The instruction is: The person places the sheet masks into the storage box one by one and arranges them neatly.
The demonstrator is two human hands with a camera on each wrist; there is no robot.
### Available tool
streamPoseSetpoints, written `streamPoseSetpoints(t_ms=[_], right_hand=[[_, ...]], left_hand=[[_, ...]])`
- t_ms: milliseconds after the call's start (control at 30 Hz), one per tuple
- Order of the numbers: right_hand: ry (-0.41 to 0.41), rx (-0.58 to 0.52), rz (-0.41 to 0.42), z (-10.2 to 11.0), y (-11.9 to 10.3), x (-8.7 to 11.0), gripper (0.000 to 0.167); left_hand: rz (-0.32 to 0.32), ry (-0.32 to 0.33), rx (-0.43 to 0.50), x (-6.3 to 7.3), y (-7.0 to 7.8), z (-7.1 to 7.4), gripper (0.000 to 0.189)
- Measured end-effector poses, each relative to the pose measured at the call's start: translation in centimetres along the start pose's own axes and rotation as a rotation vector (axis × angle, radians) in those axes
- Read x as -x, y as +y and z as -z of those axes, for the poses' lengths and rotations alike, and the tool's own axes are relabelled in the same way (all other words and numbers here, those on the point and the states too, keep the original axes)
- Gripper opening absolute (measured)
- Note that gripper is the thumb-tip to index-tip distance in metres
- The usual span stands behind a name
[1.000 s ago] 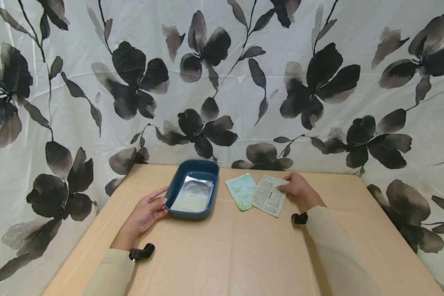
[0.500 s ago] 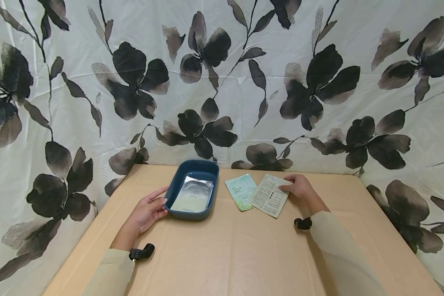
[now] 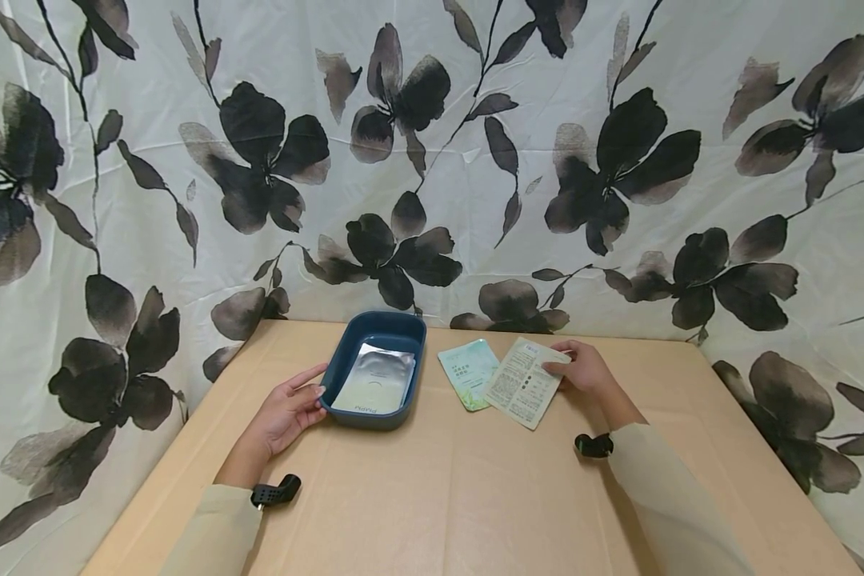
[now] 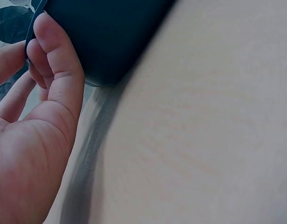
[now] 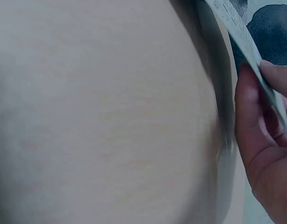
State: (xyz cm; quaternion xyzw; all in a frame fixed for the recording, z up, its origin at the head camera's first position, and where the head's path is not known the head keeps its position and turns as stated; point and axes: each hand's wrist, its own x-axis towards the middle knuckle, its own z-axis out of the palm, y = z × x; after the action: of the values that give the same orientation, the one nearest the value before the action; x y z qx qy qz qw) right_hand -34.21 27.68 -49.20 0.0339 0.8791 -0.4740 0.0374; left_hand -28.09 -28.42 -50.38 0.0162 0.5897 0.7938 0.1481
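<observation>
My left hand (image 3: 288,414) pinches the left rim of a dark blue rectangular tub (image 3: 418,380), thumb on one side and fingers on the other in the left wrist view. A silvery flat packet (image 3: 376,380) lies inside the tub. Right of it, my right hand (image 3: 586,372) pinches the upper right edge of a pale packet (image 3: 524,384) covered in small print. The right wrist view shows this pale packet (image 5: 243,39) edge-on between thumb and fingers, tilted above the table. A light green packet (image 3: 470,372) lies flat beside it, partly covered at its right edge.
Everything stands on a light tan table (image 3: 446,496). A white curtain (image 3: 504,232) with dark flowers rises right behind the table's back edge, close to the tub. Black camera straps sit on both wrists.
My right hand has shifted slightly to the right, and the pale packet's tilt has changed, its lower corner now a little nearer the front. Left hand and tub stay still.
</observation>
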Motion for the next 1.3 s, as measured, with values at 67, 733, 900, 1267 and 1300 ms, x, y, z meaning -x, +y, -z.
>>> streamPoseSetpoints(t_ms=[67, 733, 900, 1267, 1300], right_hand=[[-0.005, -0.068, 0.006, -0.1, 0.1, 0.2, 0.049], [0.051, -0.190, -0.015, -1.2, -0.6, 2.0, 0.053], [0.054, -0.219, -0.019, -1.6, -0.5, 2.4, 0.055], [0.041, -0.356, -0.005, -2.3, -0.6, 3.5, 0.058], [0.037, -0.367, -0.003, -2.4, -0.6, 3.6, 0.058]], left_hand=[[0.002, -0.001, 0.001, 0.0, 0.0, -0.1, 0.063], [0.016, 0.004, -0.006, 0.3, 0.2, -0.3, 0.065], [0.012, 0.005, 0.003, 0.3, 0.1, -0.3, 0.064], [0.009, 0.010, 0.013, 0.3, 0.1, -0.3, 0.063], [0.009, 0.009, 0.014, 0.2, 0.1, -0.3, 0.063]])
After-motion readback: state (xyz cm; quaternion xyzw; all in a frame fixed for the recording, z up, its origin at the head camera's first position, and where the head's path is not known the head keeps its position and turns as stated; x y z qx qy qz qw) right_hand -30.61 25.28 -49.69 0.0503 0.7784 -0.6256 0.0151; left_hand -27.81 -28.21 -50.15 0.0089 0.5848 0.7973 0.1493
